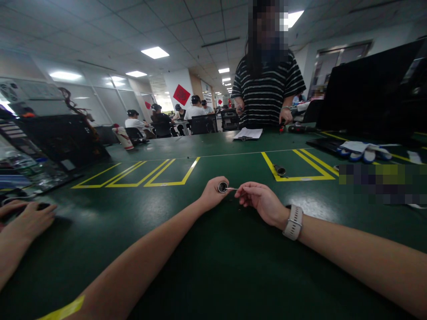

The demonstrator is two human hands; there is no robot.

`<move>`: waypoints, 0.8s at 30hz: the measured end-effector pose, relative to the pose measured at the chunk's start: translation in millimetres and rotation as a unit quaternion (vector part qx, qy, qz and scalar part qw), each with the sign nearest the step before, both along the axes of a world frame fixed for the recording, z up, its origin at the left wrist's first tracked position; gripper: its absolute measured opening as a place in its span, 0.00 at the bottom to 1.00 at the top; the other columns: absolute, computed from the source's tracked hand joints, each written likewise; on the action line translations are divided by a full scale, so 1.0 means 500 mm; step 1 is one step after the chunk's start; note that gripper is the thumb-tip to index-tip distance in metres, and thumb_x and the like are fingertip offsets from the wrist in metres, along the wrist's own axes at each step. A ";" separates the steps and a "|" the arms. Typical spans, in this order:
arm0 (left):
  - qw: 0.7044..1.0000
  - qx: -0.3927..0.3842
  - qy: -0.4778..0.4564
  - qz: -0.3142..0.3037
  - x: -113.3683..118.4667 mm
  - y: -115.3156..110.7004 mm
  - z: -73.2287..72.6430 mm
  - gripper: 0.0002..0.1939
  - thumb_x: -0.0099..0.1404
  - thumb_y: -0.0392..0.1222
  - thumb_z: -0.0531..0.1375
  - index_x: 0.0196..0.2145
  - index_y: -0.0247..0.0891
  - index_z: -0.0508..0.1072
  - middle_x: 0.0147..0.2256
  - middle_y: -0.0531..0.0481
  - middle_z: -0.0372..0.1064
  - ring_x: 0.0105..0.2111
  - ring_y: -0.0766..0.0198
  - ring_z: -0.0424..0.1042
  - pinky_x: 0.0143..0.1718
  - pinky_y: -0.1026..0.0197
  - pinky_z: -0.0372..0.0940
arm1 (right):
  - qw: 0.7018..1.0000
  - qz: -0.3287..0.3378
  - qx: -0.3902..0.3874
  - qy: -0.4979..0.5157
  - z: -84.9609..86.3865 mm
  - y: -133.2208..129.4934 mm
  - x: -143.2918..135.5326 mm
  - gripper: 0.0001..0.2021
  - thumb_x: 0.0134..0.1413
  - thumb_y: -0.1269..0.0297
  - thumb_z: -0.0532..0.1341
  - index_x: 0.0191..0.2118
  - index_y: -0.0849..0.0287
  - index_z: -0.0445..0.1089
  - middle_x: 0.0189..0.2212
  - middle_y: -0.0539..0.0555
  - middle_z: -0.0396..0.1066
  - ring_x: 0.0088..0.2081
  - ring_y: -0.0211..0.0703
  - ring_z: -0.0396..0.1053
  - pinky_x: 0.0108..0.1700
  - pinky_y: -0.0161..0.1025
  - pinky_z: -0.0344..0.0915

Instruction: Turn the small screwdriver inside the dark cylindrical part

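My left hand (210, 196) is wrapped round a short metal tube (223, 186), its round open end facing me and some dark parts visible inside. From the right, my right hand (259, 202) pinches a thin metal rod (231, 189), whose far end reaches the tube's mouth. The rod's exact kind is too small to make out. Tiny dark bits lie on the green table (213, 258) just below the hands. Farther off to the right, another dark hollow metal part (279, 170) rests at a yellow tape outline (302, 178).
Beside me on the left, another person's hand (33, 220) rests at a dark object. Across the table stands a person in a striped shirt (267, 89), near a clipboard with papers (248, 133). White-and-blue gloves (363, 151) and a dark monitor (370, 89) are at right.
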State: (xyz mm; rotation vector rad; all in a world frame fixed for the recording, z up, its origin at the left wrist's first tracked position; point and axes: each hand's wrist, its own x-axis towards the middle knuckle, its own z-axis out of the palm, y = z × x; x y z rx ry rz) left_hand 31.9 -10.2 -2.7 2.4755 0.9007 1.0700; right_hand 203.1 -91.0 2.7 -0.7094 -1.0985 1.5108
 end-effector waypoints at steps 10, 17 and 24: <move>0.993 0.044 0.090 0.058 0.001 0.002 0.002 0.06 0.55 0.36 0.57 0.23 0.36 0.63 0.23 0.55 0.59 0.25 0.68 0.60 0.26 0.65 0.54 | 0.999 -0.015 0.008 -0.032 -0.006 -0.001 -0.004 0.05 0.48 0.65 0.59 0.29 0.60 0.69 0.29 0.52 0.71 0.27 0.38 0.65 0.31 0.38 0.57; 0.997 0.033 0.065 0.028 0.001 -0.002 0.004 0.07 0.55 0.38 0.57 0.23 0.36 0.63 0.23 0.55 0.58 0.25 0.68 0.60 0.27 0.65 0.55 | 0.999 -0.008 0.008 -0.031 -0.007 0.000 0.001 0.05 0.48 0.66 0.58 0.29 0.61 0.70 0.29 0.53 0.71 0.28 0.38 0.65 0.32 0.38 0.58; 1.000 -0.004 0.015 0.007 0.001 -0.009 0.010 0.09 0.55 0.41 0.58 0.23 0.35 0.63 0.22 0.56 0.58 0.23 0.70 0.58 0.25 0.67 0.55 | 1.000 0.002 0.000 -0.006 -0.006 0.002 0.004 0.05 0.48 0.66 0.58 0.29 0.60 0.70 0.29 0.53 0.71 0.28 0.38 0.65 0.31 0.38 0.58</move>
